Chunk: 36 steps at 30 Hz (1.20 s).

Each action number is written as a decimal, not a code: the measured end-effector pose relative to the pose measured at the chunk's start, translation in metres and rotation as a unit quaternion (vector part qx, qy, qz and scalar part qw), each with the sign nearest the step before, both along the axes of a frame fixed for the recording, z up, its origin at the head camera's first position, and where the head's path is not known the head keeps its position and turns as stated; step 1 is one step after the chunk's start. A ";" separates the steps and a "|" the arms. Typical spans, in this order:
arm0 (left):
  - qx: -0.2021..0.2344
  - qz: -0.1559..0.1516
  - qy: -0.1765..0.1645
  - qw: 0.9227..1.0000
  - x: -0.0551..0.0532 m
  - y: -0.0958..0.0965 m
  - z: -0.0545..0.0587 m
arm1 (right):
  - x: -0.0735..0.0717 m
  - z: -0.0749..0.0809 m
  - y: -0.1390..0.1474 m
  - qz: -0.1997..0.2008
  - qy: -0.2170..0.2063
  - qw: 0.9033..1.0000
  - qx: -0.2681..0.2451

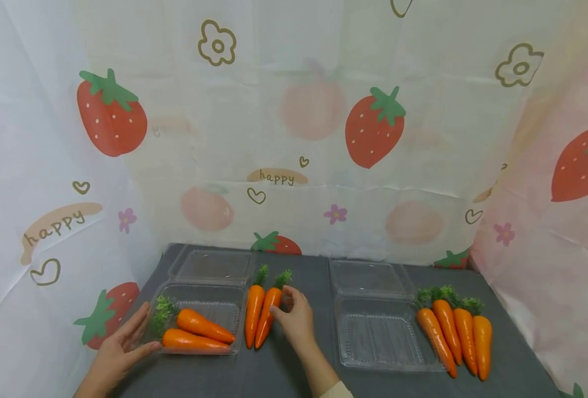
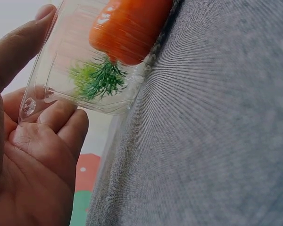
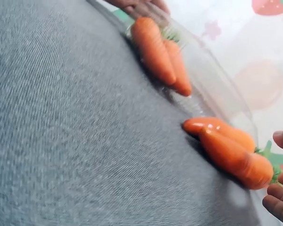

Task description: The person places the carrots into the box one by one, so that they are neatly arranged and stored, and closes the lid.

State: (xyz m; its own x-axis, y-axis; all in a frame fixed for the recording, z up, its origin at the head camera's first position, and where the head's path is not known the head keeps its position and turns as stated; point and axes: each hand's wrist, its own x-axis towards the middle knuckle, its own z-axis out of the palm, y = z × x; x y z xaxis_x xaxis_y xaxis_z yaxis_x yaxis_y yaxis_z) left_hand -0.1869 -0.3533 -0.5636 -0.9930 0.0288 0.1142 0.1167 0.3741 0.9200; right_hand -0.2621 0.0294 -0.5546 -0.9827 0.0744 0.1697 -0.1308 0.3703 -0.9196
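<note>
My left hand [image 1: 120, 345] holds the left corner of a clear plastic container [image 1: 204, 293], thumb at the front edge and fingers along the side. Inside lie two carrots [image 1: 204, 325] with green tops to the left; a green top [image 2: 100, 77] shows through the plastic in the left wrist view. Just right of this container, two more carrots [image 1: 268, 318] lie side by side on the cloth, tops away from me. My right hand [image 1: 298, 318] is at the upper end of the right one, fingers spread; in the right wrist view the fingers [image 3: 278, 202] stand apart from the carrot.
To the right stands a second clear container [image 1: 378, 331] with its lid folded back. Several carrots [image 1: 455, 337] lie along its right side, partly over its edge. Grey cloth [image 1: 319, 282] covers the table. Printed curtains [image 1: 284, 221] hang behind and at both sides.
</note>
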 end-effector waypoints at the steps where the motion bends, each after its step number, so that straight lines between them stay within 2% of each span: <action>1: -0.004 0.000 -0.001 1.000 0.000 0.000 0.000 | -0.001 -0.002 -0.001 -0.004 -0.003 1.000 0.003; 9: -0.010 0.002 -0.001 1.000 -0.001 0.000 0.001 | -0.004 -0.012 -0.003 -0.016 -0.021 1.000 0.004; 19: -0.015 -0.001 0.013 1.000 -0.003 -0.001 0.004 | -0.010 -0.012 -0.011 -0.037 -0.033 0.998 0.033; 23: -0.021 0.006 0.014 1.000 -0.001 -0.002 0.004 | -0.012 -0.013 -0.015 -0.031 -0.028 0.998 0.036; 32: -0.009 0.007 0.029 1.000 -0.001 -0.001 -0.003 | -0.017 -0.015 -0.020 -0.031 -0.027 0.997 0.067; 36: -0.006 0.006 0.019 1.000 -0.001 -0.001 -0.003 | -0.018 -0.017 -0.022 -0.035 -0.029 0.996 0.073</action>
